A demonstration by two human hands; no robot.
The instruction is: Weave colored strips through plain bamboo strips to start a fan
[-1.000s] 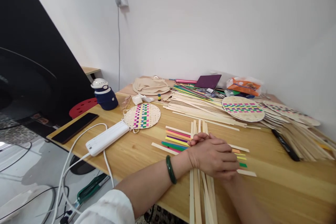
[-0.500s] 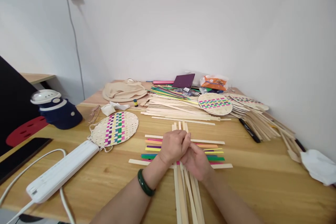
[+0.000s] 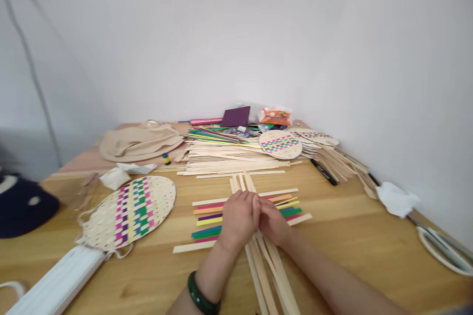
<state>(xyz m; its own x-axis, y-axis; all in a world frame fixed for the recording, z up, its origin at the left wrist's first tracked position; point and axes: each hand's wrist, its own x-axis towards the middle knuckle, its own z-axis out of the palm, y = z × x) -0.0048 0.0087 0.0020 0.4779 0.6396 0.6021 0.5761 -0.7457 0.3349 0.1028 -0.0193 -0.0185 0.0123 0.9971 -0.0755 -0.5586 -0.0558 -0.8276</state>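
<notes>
My left hand (image 3: 239, 216), with a dark green bangle (image 3: 201, 295) at its wrist, lies closed over a cross of flat weaving strips. My right hand (image 3: 274, 222) curls against it, fingertips meeting the left fingers. What their fingers hold is hidden beneath the hands. Several pale lengthwise strips (image 3: 264, 275) run from the front edge under both hands and come out beyond them. Crosswise lie coloured strips (image 3: 207, 233) in pink, orange, purple, yellow, blue and green, with pale strips (image 3: 195, 246) at the outer sides.
At left lie a round woven fan (image 3: 148, 206), a white power strip (image 3: 66, 280) and a dark blue object (image 3: 25, 209). Behind are a strip pile (image 3: 229, 155), another woven disc (image 3: 281, 144) and beige cloth (image 3: 140, 141). A black marker (image 3: 323, 172) and scissors (image 3: 443, 248) lie at right.
The view has turned right, bringing the scissors in and taking the phone out. Both hands stay together over the crossed strips, the right fingers now tucked closer against the left hand.
</notes>
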